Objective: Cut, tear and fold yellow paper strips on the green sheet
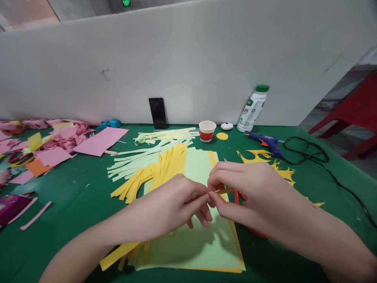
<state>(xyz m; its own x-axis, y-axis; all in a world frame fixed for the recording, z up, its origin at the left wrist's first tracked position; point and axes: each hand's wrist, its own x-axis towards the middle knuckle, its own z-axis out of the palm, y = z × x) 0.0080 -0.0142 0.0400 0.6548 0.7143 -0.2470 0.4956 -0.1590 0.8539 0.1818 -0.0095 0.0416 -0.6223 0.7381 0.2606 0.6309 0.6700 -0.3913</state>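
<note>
My left hand point(193, 202) and my right hand point(240, 182) meet above a pale green paper sheet point(188, 249), their fingertips pinched together. Between them is a narrow yellow paper strip point(225, 191), partly hidden by the fingers. Just beyond my left hand lie fringed yellow paper pieces point(165, 165), with pale green strips point(132, 161) behind them. Below my left forearm a loose yellow strip point(120, 253) lies slanted. Red-handled scissors point(236, 196) show partly beneath my right hand.
Pink paper scraps point(73, 135) heap at left, near a purple object point(13, 208). Along the white partition point(188, 70) stand a phone point(158, 113), paper cup point(207, 131) and bottle point(252, 109). A blue glue gun point(268, 142), its black cord point(335, 173) and yellow offcuts point(282, 173) lie right.
</note>
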